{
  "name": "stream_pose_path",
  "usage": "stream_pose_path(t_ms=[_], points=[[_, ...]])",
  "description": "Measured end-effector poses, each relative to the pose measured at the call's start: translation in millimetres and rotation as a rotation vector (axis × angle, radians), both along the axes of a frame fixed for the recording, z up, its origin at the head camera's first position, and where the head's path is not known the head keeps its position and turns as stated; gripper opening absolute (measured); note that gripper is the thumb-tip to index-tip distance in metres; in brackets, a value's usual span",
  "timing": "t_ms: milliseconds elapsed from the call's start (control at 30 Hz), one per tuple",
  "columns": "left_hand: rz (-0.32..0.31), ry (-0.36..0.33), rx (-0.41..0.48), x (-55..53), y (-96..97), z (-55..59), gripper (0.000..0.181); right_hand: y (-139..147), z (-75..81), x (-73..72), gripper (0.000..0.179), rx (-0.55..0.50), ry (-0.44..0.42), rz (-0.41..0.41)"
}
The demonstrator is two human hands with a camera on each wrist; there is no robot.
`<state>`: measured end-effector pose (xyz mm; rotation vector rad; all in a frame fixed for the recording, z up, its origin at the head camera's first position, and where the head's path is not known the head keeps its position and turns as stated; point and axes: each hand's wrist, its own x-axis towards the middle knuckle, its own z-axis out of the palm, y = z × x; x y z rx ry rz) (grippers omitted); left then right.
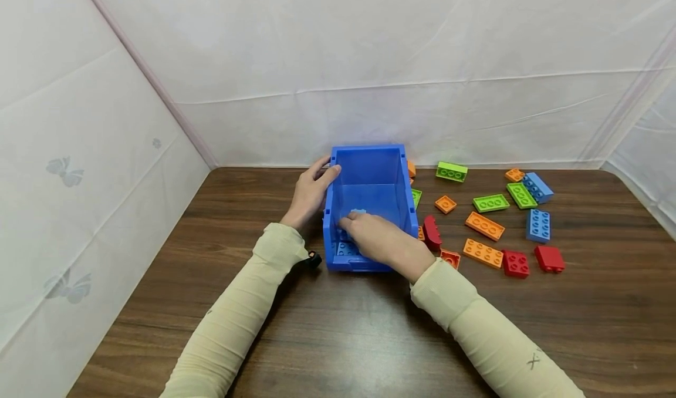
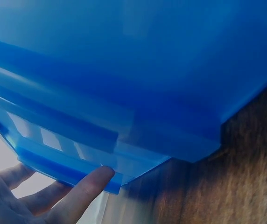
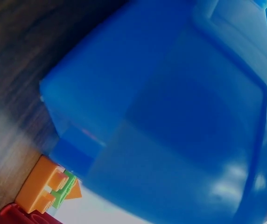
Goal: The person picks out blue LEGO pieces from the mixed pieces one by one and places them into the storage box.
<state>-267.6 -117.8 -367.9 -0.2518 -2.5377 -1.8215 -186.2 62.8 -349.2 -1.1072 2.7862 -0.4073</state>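
Note:
A blue plastic bin (image 1: pixel 372 195) stands on the table in the head view, its open side facing up. My left hand (image 1: pixel 308 194) holds its left wall, the thumb over the rim and the other fingers outside; the left wrist view shows this thumb (image 2: pixel 94 184) on the blue edge. Inside the bin, my right hand (image 1: pixel 377 236) has its fingers curled down at a light-blue brick (image 1: pixel 358 211), which is mostly covered by the hand. Another blue studded brick (image 1: pixel 347 249) lies at the bin's near left corner. The right fingertips are hidden in the right wrist view by the bin wall.
Right of the bin lie several loose bricks: a green brick (image 1: pixel 451 172), an orange plate (image 1: pixel 484 226), a blue brick (image 1: pixel 538 226), a red brick (image 1: pixel 550 258) and others. A curved red brick (image 1: pixel 432 233) sits close to the bin's right wall. White cloth (image 1: pixel 338 63) encloses the table.

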Motion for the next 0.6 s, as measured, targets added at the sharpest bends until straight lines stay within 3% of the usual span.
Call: stream_pose_path(t_ms=[367, 600], points=[[0.003, 0.008, -0.002, 0.7, 0.6, 0.8, 0.063, -0.4, -0.1, 0.0, 0.027, -0.009, 0.007, -0.005], [0.003, 0.010, 0.011, 0.2, 0.4, 0.4, 0.063, 3.7, 13.5, 3.3, 0.030, -0.012, 0.035, -0.008]])
